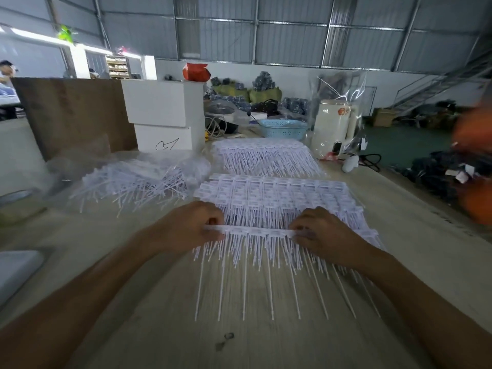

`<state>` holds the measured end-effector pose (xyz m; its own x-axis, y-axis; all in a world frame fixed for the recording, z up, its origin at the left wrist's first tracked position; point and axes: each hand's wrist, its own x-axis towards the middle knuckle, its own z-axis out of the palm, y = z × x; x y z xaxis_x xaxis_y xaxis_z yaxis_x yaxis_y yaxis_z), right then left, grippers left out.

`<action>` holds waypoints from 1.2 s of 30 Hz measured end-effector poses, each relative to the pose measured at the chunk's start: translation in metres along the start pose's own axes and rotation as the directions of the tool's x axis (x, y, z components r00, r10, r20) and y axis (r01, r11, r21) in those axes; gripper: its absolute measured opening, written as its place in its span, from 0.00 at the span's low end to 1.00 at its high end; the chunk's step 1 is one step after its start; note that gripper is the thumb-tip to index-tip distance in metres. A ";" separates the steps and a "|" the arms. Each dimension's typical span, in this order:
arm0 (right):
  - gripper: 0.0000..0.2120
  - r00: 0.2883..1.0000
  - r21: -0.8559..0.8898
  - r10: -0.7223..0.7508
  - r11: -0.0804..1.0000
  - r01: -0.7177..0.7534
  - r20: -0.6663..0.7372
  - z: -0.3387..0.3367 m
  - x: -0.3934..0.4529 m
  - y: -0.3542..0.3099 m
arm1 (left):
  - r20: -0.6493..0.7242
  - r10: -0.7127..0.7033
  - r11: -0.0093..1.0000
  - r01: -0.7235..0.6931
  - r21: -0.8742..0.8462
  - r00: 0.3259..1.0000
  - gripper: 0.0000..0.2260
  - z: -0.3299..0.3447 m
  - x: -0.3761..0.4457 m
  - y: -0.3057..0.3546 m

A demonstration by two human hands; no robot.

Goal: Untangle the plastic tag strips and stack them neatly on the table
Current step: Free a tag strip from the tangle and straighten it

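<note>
Nearest the camera, on the pale table (165, 315): one strip of white plastic tags (255, 231), pinched at its left end by the left hand (198, 226) and at its right end by the right hand (318, 230), fingers of both curled round the header bar. Held level, just over the near edge of a neat stack (271, 194) of like strips, thin tails trailing toward the viewer. Judged very light and springy; header bar the stiffest part, hence the sensible place to grip, at both ends. Tails thin, flexible, apt to snag on neighbours. Beyond the near stack, a second neat stack (266, 155), so two tidy piles in all. Left of them, one loose tangled heap (133, 179) lying on clear plastic wrap, not yet sorted. Farther back: two white boxes (159, 118) one atop the other, one brown board (72, 113) leaning behind, one blue basket (283, 129), one cream appliance (335, 126) in a clear bag. Strips per pile too many and too blurred to count.
</note>
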<state>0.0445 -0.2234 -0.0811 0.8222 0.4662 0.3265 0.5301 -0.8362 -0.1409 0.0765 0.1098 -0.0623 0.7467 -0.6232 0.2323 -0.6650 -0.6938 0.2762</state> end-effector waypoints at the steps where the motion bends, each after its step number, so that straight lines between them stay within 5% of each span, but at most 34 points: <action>1: 0.09 1.000 0.030 -0.004 1.000 0.005 -0.015 -0.003 -0.002 0.000 | -0.030 0.025 0.997 -0.027 -0.070 0.999 0.05 -0.002 0.000 0.000; 5: 0.04 0.994 0.241 0.026 0.971 0.001 -0.106 -0.025 -0.009 -0.008 | -0.117 0.100 0.961 -0.127 -0.246 0.988 0.04 -0.018 -0.005 -0.002; 13: 0.12 0.993 0.542 0.114 0.834 -0.105 0.018 -0.056 -0.024 -0.001 | -0.251 0.096 0.954 -0.161 -0.253 0.963 0.04 -0.014 -0.015 -0.005; 22: 0.10 0.945 0.326 0.204 0.902 -0.283 0.257 -0.056 -0.038 0.031 | -0.313 0.049 0.971 -0.119 -0.209 0.949 0.13 -0.013 -0.023 -0.023; 24: 0.02 0.943 0.351 0.174 0.896 -0.271 0.283 -0.057 -0.042 0.037 | -0.321 0.048 0.972 -0.119 -0.205 0.946 0.12 -0.011 -0.026 -0.024; 27: 0.09 0.951 0.440 0.142 0.861 -0.256 0.274 -0.055 -0.044 0.041 | -0.271 0.093 0.985 -0.129 -0.115 0.958 0.10 -0.003 -0.025 -0.020; 31: 0.05 0.942 0.550 0.164 0.777 -0.307 0.293 -0.058 -0.047 0.042 | -0.289 0.129 0.991 -0.129 0.019 0.949 0.08 0.001 -0.021 -0.012; 36: 0.09 0.919 0.444 0.129 0.844 -0.299 0.373 -0.062 -0.049 0.040 | -0.384 0.056 0.985 -0.115 -0.131 0.922 0.07 -0.003 -0.025 -0.013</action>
<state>0.0127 -0.2977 -0.0452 0.9010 0.4285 -0.0673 0.2939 -0.7171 -0.6319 0.0664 0.1360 -0.0689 0.6550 -0.4752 0.5875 -0.7391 -0.5645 0.3675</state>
